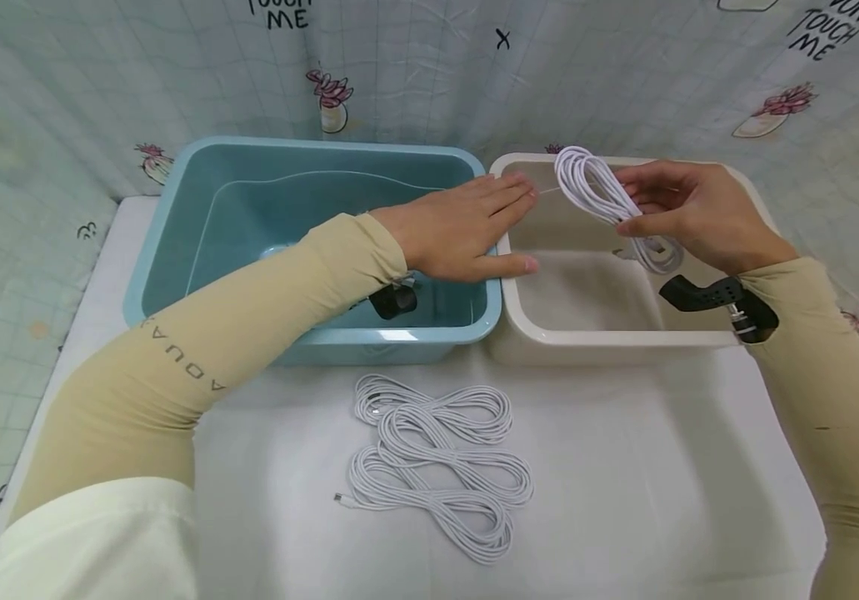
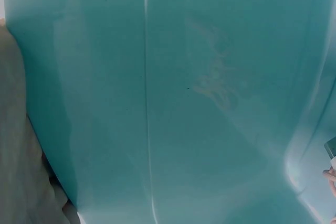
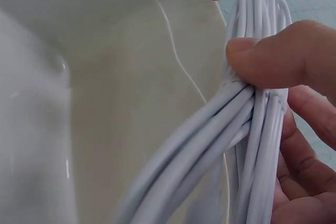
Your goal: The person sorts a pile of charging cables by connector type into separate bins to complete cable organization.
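Observation:
A coiled white cable [image 1: 597, 187] is pinched in my right hand [image 1: 706, 208], held over the cream bin [image 1: 586, 337]. In the right wrist view the thumb [image 3: 273, 56] presses on the middle of the coil, where its strands are gathered, and the other fingers lie behind it. My left hand [image 1: 466, 225] is stretched palm down over the adjoining rims of the blue bin [image 1: 324, 336] and the cream bin, fingers straight and holding nothing. The left wrist view is filled by the smooth inner wall of the blue bin [image 2: 210, 129].
Coiled white cables [image 1: 436, 450] lie overlapping on the white tabletop [image 1: 624, 500] in front of the bins. One small plug [image 1: 339, 497] points left from the heap. A patterned curtain [image 1: 414, 75] hangs behind the bins.

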Tool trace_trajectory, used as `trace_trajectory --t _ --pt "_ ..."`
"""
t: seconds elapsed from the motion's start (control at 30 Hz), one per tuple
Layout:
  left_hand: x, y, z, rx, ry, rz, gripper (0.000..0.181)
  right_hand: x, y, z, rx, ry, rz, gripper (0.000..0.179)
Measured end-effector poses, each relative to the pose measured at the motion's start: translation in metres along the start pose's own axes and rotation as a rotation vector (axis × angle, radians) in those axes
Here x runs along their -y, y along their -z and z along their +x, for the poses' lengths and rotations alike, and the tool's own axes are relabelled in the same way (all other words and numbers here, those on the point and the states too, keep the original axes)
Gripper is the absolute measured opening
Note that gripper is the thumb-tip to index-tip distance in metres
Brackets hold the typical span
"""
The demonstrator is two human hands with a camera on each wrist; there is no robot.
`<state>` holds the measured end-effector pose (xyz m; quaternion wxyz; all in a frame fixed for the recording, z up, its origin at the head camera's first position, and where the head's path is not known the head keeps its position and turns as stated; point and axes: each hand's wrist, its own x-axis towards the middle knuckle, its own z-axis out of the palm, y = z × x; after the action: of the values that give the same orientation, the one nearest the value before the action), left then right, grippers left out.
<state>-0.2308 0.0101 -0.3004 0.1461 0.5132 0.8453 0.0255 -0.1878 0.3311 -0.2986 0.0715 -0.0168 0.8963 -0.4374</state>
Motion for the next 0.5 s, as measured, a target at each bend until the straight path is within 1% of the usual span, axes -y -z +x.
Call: trace_trajectory --t 0.2,0.3,0.43,0.5 --pt "0.0003 0.0004 -0.0005 0.000 -0.012 0.006 0.092 0.0008 0.0031 -0.0018 -0.022 0.021 0.054 0.059" --pt "0.0002 0.0010 -0.0004 -0.006 -0.011 0.004 0.092 0.0006 0.0054 -0.0030 -0.026 0.035 0.047 0.059" --pt "0.0001 0.0010 -0.0003 -0.012 -0.013 -0.003 0.092 -0.0011 0.0067 -0.0031 -0.032 0.012 0.018 0.056" --pt "0.0004 -0.0001 0.0001 -0.009 -0.014 -0.003 0.092 -0.0022 0.0067 -0.0030 -0.040 -0.010 0.038 0.054"
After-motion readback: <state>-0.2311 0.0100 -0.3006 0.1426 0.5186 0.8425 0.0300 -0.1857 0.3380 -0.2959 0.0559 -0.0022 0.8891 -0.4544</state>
